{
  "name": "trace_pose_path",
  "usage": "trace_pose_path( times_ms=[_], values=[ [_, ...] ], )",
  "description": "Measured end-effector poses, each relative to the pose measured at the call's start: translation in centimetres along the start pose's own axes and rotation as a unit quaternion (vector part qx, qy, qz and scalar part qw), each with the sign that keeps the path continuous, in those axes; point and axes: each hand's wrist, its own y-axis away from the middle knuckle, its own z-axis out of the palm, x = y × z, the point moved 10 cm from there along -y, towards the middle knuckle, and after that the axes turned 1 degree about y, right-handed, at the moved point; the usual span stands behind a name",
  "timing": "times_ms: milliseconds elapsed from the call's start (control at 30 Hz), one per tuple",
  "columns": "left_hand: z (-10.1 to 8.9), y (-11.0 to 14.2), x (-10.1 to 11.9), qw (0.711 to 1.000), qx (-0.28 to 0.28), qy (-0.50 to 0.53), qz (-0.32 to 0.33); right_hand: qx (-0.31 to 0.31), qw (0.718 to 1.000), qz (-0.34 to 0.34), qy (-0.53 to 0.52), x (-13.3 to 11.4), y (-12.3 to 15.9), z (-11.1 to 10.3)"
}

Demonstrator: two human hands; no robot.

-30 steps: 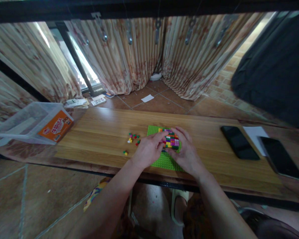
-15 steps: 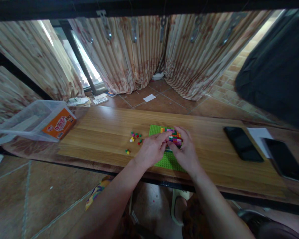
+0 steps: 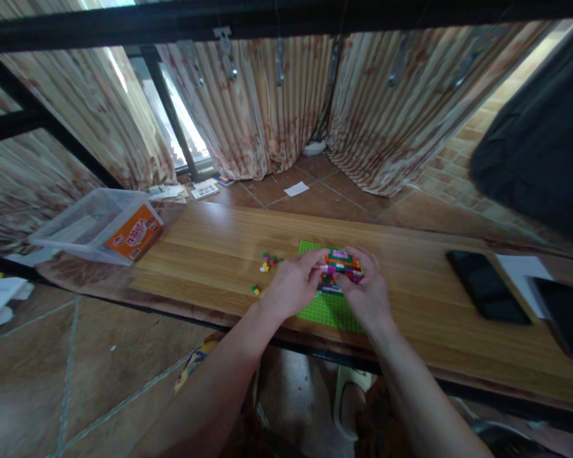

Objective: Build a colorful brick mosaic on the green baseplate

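A model of many-coloured toy building bricks (image 3: 342,262) stands on a green studded baseplate (image 3: 332,312) in front of me. My right hand (image 3: 365,286) is closed around the model's right side, thumb in front and fingers over the far edge. My left hand (image 3: 298,280) is closed at the model's left side, its fingertips pressed against the bricks; whether a small loose piece is between them is hidden. Below the coloured upper part a darker gap shows, with small bricks inside. Several loose small bricks (image 3: 266,266) lie left of the baseplate, and a yellow-and-green piece (image 3: 255,289) sits nearer me.
Everything rests on a long low wooden table (image 3: 210,254). A clear plastic box (image 3: 90,232) with an orange label stands at its left end. To the right lie a black phone (image 3: 487,286), a white paper (image 3: 518,273) and a second dark phone (image 3: 563,312). Curtains hang behind.
The view has swung slightly left, so things appear further right. The model's upper part looks tilted differently, showing its pink-and-green top and the gap beneath. Both hands stay on it.
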Motion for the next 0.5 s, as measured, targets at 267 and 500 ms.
trace_pose_path(
  times_ms=[267, 500],
  values=[
    [-4.5, 1.5, -8.4, 0.965, -0.049, -0.161, -0.2, 0.005, 1.0, -0.009, 0.003, 0.1, 0.2, -0.4],
    [-3.7, 2.3, -8.2, 0.938, -0.121, -0.247, -0.209, 0.042, 0.994, 0.059, -0.086, 1.7, 0.1, -1.9]
  ],
)
